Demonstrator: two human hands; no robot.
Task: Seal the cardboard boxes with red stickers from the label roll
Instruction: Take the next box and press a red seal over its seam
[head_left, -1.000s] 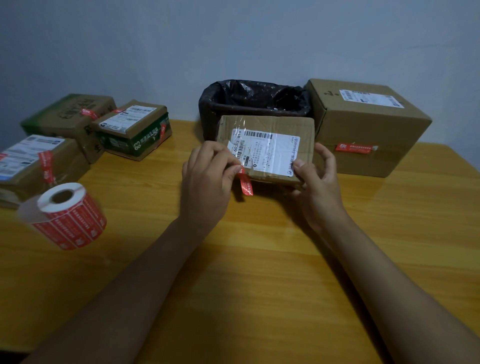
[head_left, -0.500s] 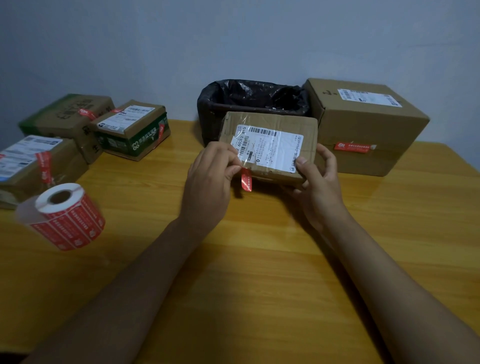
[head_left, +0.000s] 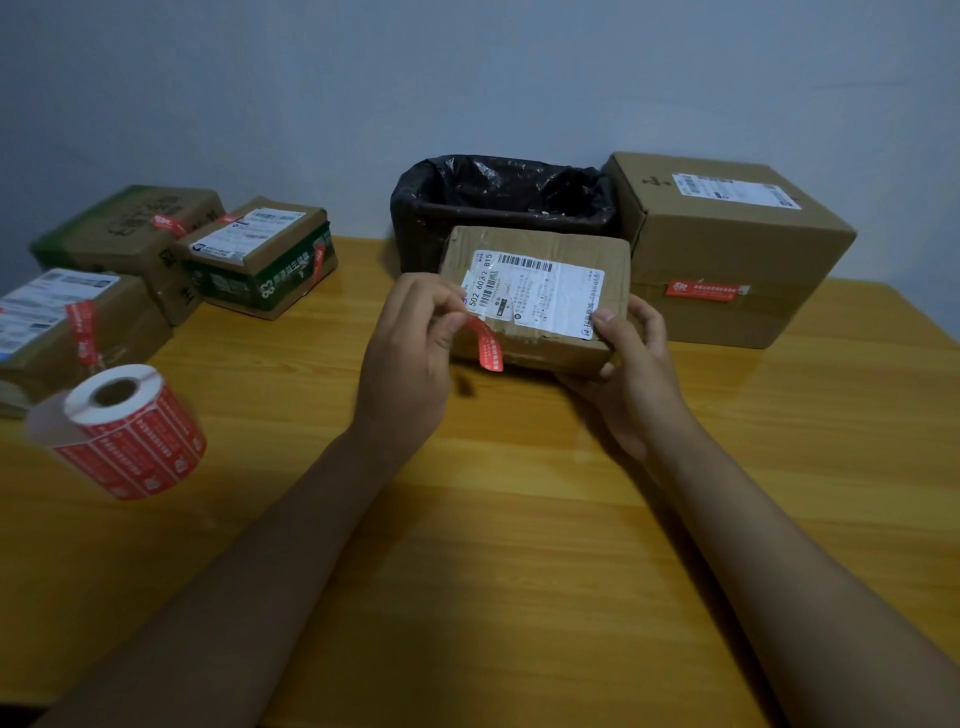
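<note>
Box tipped further toward the person since the earlier frame.
Left hand (head_left: 410, 358) pinches red sticker (head_left: 488, 349) at cardboard box (head_left: 540, 301), table's 12 o'clock; right hand (head_left: 631, 374) fingers grip its right corner.

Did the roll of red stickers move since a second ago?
No. The label roll sits at the same spot on the table, just below the stickered box on the left.
</note>
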